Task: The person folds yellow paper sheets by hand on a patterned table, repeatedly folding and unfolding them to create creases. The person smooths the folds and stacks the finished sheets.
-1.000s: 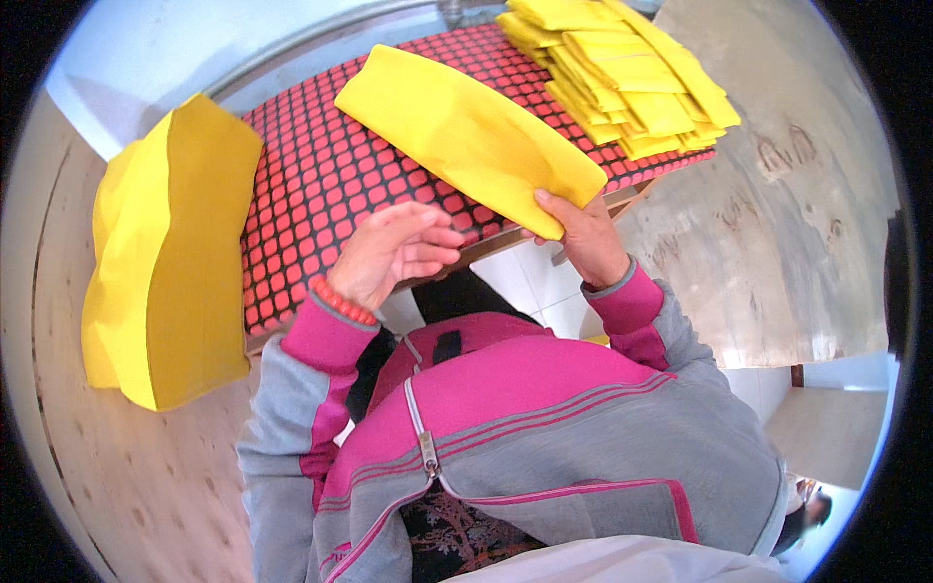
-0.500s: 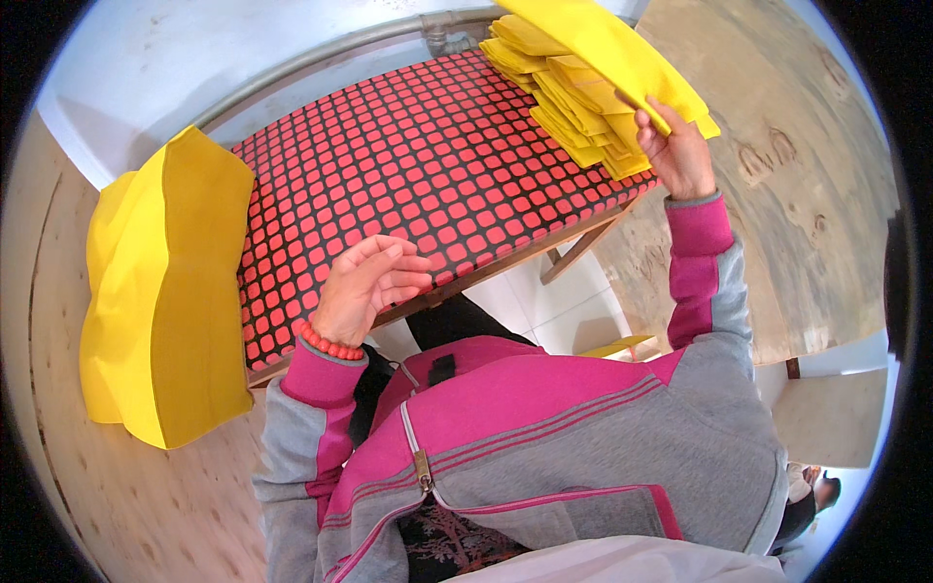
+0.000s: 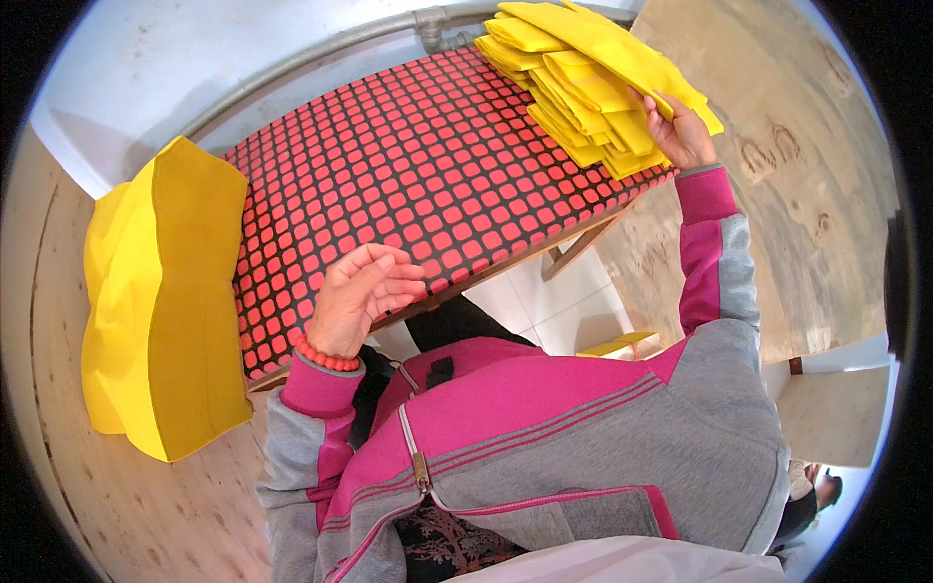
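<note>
- Nearest, a soft jacket (image 3: 573, 437) of grey and magenta knit is seen, parted by a metal zip (image 3: 421, 471); dark patterned cloth is shown in the opening.
- The left hand (image 3: 360, 291) is held above the near edge of the padded surface with nothing in it, its fingers loosely curved and spread; its wrist is ringed by a bracelet (image 3: 326, 356) of round red beads.
- Below, smooth pale floor tiles (image 3: 573, 309) are crossed by thin joints, and a flat yellow piece (image 3: 619, 345) is partly hidden by the jacket.
- The padded surface (image 3: 360, 194) is covered in black cloth printed with rounded coral-red squares and is borne on a wooden frame (image 3: 578, 248).
- To its left, a tall, wavy bundle of yellow sheets (image 3: 160, 311) is stood on pale, knotted wood (image 3: 209, 496).
- The right hand (image 3: 685, 138) is placed at the near end of the topmost yellow piece (image 3: 622, 58); whether that edge is pinched or merely touched cannot be told.
- That long, flat, matt strip is laid slantwise on a pile of folded yellow pieces (image 3: 573, 102) at the padded surface's far right corner, their layered edges fanned unevenly.
- On the right, a broad grained board (image 3: 777, 223) is marked by dark knots.
- Farthest, a rounded grey pipe (image 3: 330, 53) is run along a pale wall (image 3: 194, 58).
</note>
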